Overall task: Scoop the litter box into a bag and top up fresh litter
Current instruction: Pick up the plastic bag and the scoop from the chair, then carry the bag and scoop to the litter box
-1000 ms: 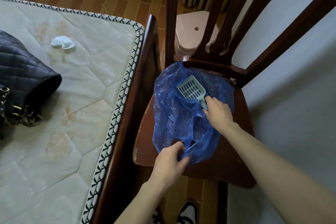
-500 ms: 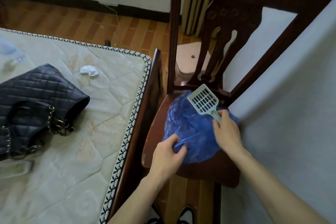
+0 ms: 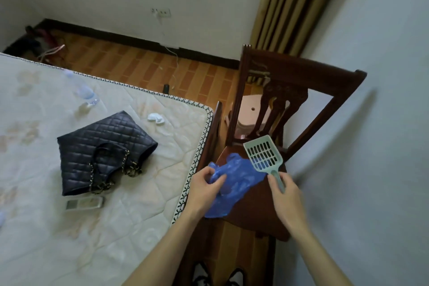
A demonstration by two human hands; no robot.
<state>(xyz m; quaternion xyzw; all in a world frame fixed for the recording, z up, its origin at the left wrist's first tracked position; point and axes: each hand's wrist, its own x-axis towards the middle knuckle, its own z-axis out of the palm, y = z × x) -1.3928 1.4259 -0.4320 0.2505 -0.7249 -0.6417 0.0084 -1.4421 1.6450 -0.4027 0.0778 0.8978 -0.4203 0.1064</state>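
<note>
Gathering tools | left hand (image 3: 204, 189) pinches blue bag (image 3: 234, 181) on chair seat (image 3: 255, 211) | right hand (image 3: 284, 195) grips scoop (image 3: 263, 154), 1 o'clock | scooping, topping-up remain (litter box unseen)

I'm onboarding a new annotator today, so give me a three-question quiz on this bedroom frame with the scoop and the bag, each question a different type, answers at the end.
1. True or false: the left hand grips the blue plastic bag.
2. Which hand holds the litter scoop?
A. left
B. right
C. neither
3. Fill in: the quilted handbag lies on the ____.

Key
1. True; its fingers are curled into the bag, which lies over the wooden chair seat.
2. B; the right hand grips its handle, the slotted head raised.
3. Mattress.
</note>
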